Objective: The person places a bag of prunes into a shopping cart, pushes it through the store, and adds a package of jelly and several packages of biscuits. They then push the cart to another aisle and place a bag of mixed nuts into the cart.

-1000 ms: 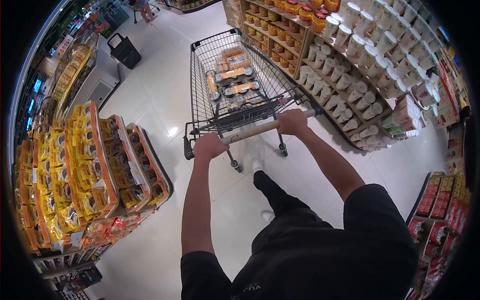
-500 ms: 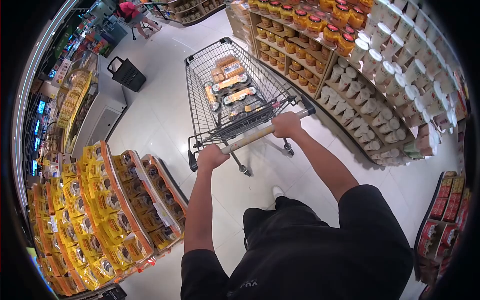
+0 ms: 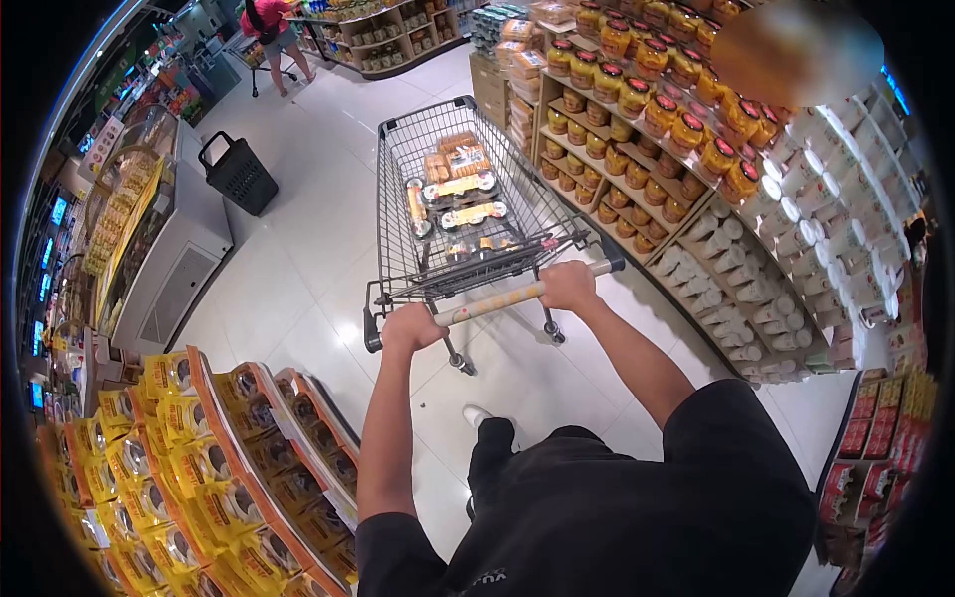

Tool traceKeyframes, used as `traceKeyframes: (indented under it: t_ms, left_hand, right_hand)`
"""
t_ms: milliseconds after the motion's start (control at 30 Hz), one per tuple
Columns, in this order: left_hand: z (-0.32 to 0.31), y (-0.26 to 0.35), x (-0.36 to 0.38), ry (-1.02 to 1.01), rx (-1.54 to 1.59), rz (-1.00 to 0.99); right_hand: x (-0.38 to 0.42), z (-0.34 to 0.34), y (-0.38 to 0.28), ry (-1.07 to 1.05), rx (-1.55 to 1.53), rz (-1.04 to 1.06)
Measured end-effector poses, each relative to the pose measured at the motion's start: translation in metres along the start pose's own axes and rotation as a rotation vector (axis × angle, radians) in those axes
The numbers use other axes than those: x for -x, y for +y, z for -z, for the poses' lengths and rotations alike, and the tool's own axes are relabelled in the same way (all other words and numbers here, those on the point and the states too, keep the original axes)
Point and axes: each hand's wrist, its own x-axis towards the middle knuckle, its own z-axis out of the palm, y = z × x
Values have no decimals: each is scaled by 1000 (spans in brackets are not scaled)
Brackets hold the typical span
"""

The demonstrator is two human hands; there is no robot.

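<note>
Both my hands grip the handlebar (image 3: 492,302) of a shopping cart (image 3: 395,189). My left hand (image 3: 414,326) is wrapped round its left end, and my right hand (image 3: 569,286) closes on it toward the right end. In the wire basket lie several packs: brown baked goods in clear packaging (image 3: 464,159) at the far end, and nearer to me packs with orange-and-white labels (image 3: 473,215). What exactly those labelled packs contain I cannot make out. The cart stands straight in front of me, its front pointing away up the aisle.
Yellow snack packs (image 3: 204,458) fill a tiered display at left. Shelves of orange jars (image 3: 652,53) and white cups (image 3: 786,239) line the right. A black shopping basket (image 3: 242,174) stands on the floor beside a counter (image 3: 184,269). A person in pink (image 3: 267,20) is farther ahead with a cart.
I have moved forward with the cart. The jar shelves and yellow display have shifted in view, and my other foot is now in front. Both hands keep their hold.
</note>
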Motion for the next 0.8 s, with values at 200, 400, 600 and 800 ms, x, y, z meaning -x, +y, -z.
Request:
traceKeyframes:
  t_ms: [200, 400, 600, 800]
  left_hand:
    - [51, -50, -67, -45, -39, -17]
    - [94, -96, -138, -34, -64, -67]
    - [131, -149, -231, -40, 23, -40]
    - [157, -203, -310, 373, 276, 142]
  right_hand:
    - [-78, 8, -34, -75, -27, -101]
    - [-165, 2, -45, -34, -23, -91]
    - [-274, 5, -54, 5, -73, -85]
    - [-374, 34, -62, -101, -210, -26]
